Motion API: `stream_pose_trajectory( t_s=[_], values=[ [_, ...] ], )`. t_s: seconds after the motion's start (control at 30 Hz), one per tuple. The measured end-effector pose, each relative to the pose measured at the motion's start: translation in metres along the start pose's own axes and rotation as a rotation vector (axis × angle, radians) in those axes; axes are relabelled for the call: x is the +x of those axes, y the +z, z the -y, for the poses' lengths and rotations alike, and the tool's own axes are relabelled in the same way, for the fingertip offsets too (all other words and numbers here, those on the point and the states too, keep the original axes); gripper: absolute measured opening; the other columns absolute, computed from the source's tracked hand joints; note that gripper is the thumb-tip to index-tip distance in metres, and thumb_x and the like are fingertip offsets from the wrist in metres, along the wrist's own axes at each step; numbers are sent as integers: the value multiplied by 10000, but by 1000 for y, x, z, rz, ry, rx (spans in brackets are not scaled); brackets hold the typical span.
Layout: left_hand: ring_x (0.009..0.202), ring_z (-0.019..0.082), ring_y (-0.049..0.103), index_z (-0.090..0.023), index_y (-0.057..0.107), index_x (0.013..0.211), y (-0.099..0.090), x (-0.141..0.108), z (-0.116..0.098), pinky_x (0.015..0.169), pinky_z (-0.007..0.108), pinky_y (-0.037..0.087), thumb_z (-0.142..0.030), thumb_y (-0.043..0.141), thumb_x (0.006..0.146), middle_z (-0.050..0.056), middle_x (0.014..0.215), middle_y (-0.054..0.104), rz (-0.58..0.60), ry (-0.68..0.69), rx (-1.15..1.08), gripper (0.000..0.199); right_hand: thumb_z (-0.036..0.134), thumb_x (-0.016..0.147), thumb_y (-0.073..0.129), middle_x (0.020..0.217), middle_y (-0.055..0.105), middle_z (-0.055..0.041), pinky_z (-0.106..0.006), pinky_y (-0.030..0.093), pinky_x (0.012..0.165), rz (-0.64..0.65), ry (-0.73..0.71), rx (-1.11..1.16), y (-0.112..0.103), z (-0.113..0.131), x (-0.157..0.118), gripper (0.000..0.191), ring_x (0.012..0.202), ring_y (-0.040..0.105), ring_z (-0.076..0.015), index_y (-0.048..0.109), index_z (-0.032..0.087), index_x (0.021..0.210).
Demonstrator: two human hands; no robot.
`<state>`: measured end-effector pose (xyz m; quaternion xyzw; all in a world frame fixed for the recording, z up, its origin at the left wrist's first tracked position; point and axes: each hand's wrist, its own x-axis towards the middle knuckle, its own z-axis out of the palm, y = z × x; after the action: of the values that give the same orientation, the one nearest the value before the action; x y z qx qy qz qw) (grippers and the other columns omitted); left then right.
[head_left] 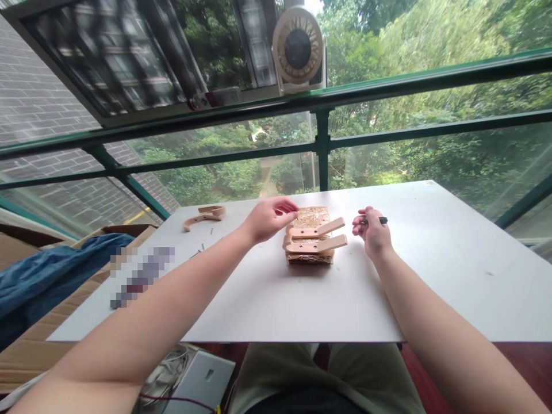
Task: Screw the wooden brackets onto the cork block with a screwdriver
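Note:
My left hand (273, 218) hovers at the left edge of a block of layered cardboard (313, 215). Its thumb and fingertips come together; anything between them is too small to make out. Two bent light-wood pieces, a nearer one (317, 245) and a farther one (317, 230), lie side by side across the block, with dark screw holes or screw heads along them. To the right of the block, my right hand (374, 234) is closed around a small black tool (383, 220), mostly hidden by the fingers, so its kind is unclear.
A third curved wooden piece (206, 215) lies at the table's back left, with several small screws (211, 231) nearby. A blurred-out item (142, 279) rests near the left edge of the white table (259, 310). A round fan (298, 47) stands by the window railing.

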<state>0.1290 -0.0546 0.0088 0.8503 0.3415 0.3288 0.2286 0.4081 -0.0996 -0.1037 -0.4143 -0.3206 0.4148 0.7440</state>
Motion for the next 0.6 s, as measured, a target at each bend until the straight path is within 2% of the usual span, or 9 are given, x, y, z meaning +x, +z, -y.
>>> stream_pose_trajectory(
  t_s=[0.13,0.3,0.47,0.6],
  values=[
    [796,204,693,-236,741,833,13,13,-10,754,312,542,-357,661,769,33,857,756,141,17,198,159,604,811,646,641,620,18,-228,457,439,4,-1,-4,-1,0,1,420,451,533,-95,546,208,911],
    [713,208,667,-262,745,754,25,25,-13,640,284,489,-236,685,669,12,799,754,228,-76,415,107,589,819,642,637,619,20,-228,457,440,7,2,-1,0,1,1,402,451,533,-95,544,210,910],
    [688,208,656,-277,755,771,25,32,-10,588,277,449,-206,668,630,7,781,756,336,-122,538,181,579,828,637,627,610,23,-227,448,436,5,-3,11,3,4,0,392,442,524,-93,537,208,904],
    [630,186,631,-281,751,729,22,35,-9,592,267,444,-209,671,613,-2,724,746,365,-92,558,159,583,821,648,630,612,22,-228,448,437,9,-3,15,3,4,0,398,441,528,-94,538,210,905]
  ],
)
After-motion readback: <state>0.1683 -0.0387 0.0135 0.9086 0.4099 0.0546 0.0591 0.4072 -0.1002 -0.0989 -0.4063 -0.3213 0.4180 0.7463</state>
